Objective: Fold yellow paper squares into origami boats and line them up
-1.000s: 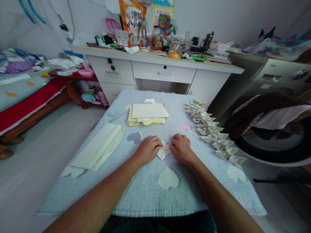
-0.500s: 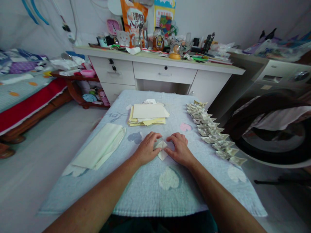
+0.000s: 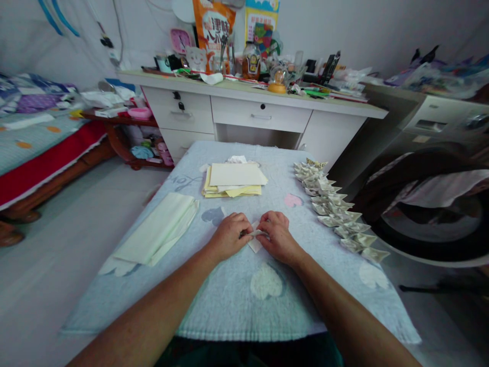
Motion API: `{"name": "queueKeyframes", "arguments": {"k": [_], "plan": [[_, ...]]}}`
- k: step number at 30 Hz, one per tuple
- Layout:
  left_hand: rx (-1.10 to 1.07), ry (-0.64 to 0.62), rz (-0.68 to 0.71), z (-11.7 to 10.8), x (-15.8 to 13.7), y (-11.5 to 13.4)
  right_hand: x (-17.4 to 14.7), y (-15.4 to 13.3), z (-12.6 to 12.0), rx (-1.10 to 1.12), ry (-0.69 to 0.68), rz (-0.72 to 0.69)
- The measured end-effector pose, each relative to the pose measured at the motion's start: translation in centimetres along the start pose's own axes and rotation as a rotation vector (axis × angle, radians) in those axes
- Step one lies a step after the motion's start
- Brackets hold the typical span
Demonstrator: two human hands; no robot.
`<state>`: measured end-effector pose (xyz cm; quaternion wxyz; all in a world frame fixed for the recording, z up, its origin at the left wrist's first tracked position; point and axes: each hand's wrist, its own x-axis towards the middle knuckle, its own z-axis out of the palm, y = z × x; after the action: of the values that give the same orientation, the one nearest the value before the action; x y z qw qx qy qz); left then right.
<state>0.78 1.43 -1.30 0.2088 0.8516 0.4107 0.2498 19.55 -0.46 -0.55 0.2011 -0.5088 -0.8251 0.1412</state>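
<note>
Cloth (image 3: 217, 306), paper stack (image 3: 237, 175) beyond hands (image 3: 229, 237)

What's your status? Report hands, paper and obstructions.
Left hand, right hand: both pinching small folded paper. Paper partly hidden. Paper stack beyond, paper boats to the right; neither in the way.
</note>
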Motion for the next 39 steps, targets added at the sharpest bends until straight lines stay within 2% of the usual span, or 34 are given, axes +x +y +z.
{"name": "queueKeyframes", "arguments": {"k": [12, 21, 27, 34, 39], "plan": [[-0.005, -0.001, -0.010, 0.0, 0.0, 0.1, 0.1, -1.4, -0.1, -0.174, 0.023, 0.013], [-0.003, 0.019, -0.013, 0.4, 0.0, -0.4, 0.0, -1.8, 0.1, -0.246, -0.022, -0.013], [0.053, 0.067, -0.076, 0.3, -0.2, -0.2, 0.6, -1.3, 0.0, -0.173, -0.087, 0.012], [0.085, 0.067, -0.114, 0.4, -0.3, -0.2, 0.9, 0.3, -0.3, -0.035, -0.136, 0.082], [0.095, 0.079, -0.127, 0.4, -0.3, -0.3, 0.9, 0.4, -0.5, 0.017, -0.113, 0.109]]}}
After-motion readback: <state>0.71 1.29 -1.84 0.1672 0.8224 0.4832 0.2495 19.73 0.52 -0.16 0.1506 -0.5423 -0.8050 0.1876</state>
